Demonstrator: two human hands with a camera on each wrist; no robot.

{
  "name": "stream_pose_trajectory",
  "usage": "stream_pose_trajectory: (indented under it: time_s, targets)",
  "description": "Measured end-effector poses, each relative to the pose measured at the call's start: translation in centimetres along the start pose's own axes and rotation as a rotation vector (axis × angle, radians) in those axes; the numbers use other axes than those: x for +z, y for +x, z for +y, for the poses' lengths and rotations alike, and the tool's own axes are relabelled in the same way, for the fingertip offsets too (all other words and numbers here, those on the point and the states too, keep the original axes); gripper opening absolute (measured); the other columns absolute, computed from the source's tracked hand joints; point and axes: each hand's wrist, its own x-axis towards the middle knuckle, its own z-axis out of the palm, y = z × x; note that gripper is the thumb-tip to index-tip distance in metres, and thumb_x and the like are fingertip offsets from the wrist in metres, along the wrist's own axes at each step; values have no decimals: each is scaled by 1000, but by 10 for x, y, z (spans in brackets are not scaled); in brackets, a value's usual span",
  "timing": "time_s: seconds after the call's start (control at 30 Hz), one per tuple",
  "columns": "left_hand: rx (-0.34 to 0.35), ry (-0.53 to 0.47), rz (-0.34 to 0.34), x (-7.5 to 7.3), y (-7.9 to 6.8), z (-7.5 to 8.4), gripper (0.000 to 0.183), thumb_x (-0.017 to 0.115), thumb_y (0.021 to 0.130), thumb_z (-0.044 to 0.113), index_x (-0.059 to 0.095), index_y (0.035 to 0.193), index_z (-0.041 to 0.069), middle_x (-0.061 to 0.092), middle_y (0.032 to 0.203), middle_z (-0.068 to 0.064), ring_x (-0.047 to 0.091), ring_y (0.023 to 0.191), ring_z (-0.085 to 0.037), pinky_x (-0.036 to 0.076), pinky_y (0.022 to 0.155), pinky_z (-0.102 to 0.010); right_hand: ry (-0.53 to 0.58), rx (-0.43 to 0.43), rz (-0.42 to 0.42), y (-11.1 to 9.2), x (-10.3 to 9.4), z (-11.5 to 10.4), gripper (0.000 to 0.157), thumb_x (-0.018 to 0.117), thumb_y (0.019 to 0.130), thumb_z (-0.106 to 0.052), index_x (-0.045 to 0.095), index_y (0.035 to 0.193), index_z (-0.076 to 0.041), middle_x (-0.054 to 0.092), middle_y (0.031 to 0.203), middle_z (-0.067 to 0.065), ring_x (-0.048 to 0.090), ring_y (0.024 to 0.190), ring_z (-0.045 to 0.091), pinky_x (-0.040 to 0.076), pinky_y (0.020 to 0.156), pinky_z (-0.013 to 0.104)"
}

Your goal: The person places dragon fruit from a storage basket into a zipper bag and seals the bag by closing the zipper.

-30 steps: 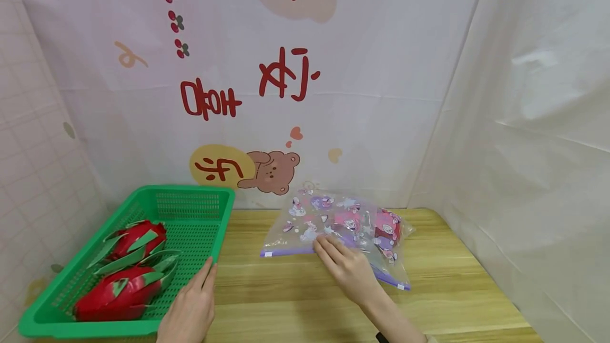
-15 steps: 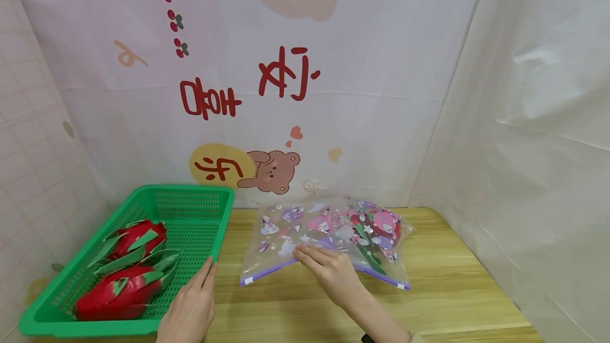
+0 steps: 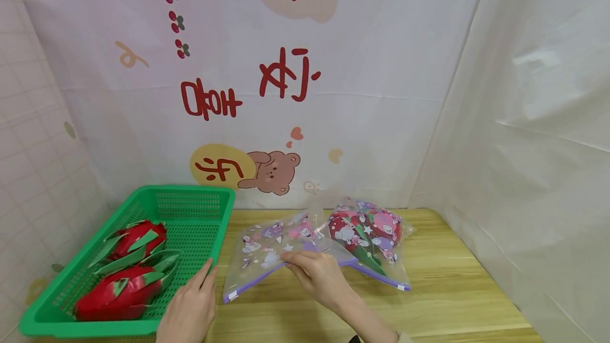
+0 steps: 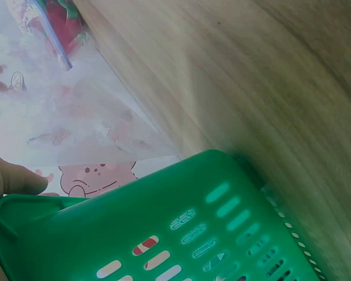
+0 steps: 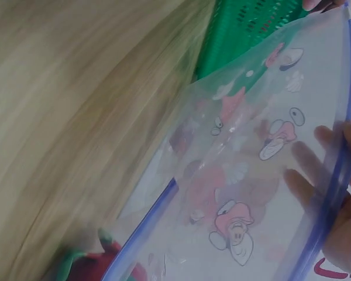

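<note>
In the head view my right hand (image 3: pixel 320 278) pinches a clear zip bag (image 3: pixel 267 245) by its purple zip edge. The bag is printed with pink and purple cartoons and looks flat; in the right wrist view some fingers (image 5: pixel 304 181) show through its film. To the right lies a second zip bag (image 3: pixel 392 258), with red dragon fruits (image 3: pixel 343 226) with green leaves inside; the held bag overlaps its left side. My left hand (image 3: pixel 190 300) rests on the right rim of a green basket (image 3: pixel 220 237), fingers straight along it. The left thumb is hidden in the head view.
Two more dragon fruits (image 3: pixel 121 292) lie in the left part of the basket, one behind the other. A printed cloth (image 3: pixel 371 94) closes off the back of the wooden table (image 3: pixel 457 290), with pale sheeting (image 3: pixel 538 136) along the right.
My right hand has drawn the zip bag leftward and toward me, off the other bag, so the dragon fruits there show more. The left hand and the basket have stayed put.
</note>
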Motion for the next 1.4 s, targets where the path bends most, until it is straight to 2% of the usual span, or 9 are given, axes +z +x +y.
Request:
stream_pose_trajectory:
  time_s: [0.23, 0.37, 0.47, 0.6, 0.87, 1.0, 1.1, 1.23, 1.4]
  targets:
    - [21, -28, 89, 1, -3, -3, 32, 64, 75, 6, 68, 105, 0, 69, 108, -17, 69, 88, -33, 56, 67, -47, 135, 191, -136, 5, -5, -7, 19, 60, 91, -7, 73, 104, -12, 74, 101, 0, 67, 74, 1, 50, 67, 8]
    - [61, -19, 183, 2, -3, -3, 42, 35, 98, 26, 70, 101, 1, 72, 98, -13, 69, 83, -30, 56, 62, -45, 171, 233, -175, 9, -8, -8, 22, 57, 92, -4, 72, 106, -11, 74, 101, 1, 32, 52, -9, 34, 53, 3]
    - [93, -7, 247, 3, -3, -3, 60, 21, 103, 36, 71, 97, 3, 72, 93, -12, 69, 80, -29, 55, 58, -42, 175, 255, -209, 12, -9, -8, 21, 56, 93, -5, 72, 107, -10, 74, 85, -1, 18, 49, -8, 25, 46, 4]
    - [111, -7, 285, 3, -3, -3, 55, 26, 103, 35, 71, 96, 3, 73, 89, -11, 69, 78, -29, 55, 57, -42, 169, 280, -283, 18, -12, -8, 18, 56, 94, -8, 70, 105, -10, 65, 69, -2, 18, 48, -7, 22, 43, 8]
    - [85, -2, 237, 3, -4, -5, 62, 20, 103, 36, 71, 92, 4, 73, 88, -11, 68, 81, -29, 56, 60, -44, 305, 331, -537, 30, -21, -2, 15, 60, 90, -7, 74, 97, -7, 75, 87, 4, 57, 63, -7, 46, 60, 7]
    - [97, -10, 265, 3, -4, -5, 62, 21, 103, 37, 72, 91, 4, 73, 88, -10, 67, 82, -28, 56, 60, -42, 355, 381, -592, 29, -21, -1, 16, 61, 89, -7, 75, 98, -6, 76, 90, 5, 59, 61, -5, 47, 58, 7]
    - [219, -28, 411, 5, 1, -2, 51, 30, 103, 29, 71, 90, 2, 72, 88, -11, 66, 81, -28, 53, 59, -41, 369, 421, -538, 27, -18, -1, 17, 60, 90, -7, 74, 100, -4, 75, 88, 7, 47, 51, -7, 45, 53, 9]
    - [484, -26, 593, 8, 13, 10, 35, 40, 99, 15, 70, 91, 0, 72, 91, -13, 65, 83, -29, 50, 60, -39, 358, 447, -426, 27, -15, -4, 18, 59, 91, -7, 73, 102, -2, 75, 91, 11, 48, 53, -8, 48, 56, 9]
    - [596, 39, 567, 6, 21, 25, 36, 35, 102, 7, 69, 94, 4, 71, 95, -11, 64, 87, -26, 49, 63, -37, 348, 476, -329, 32, -17, -6, 16, 60, 91, -8, 74, 98, -3, 74, 91, 12, 51, 57, -6, 48, 55, 12]
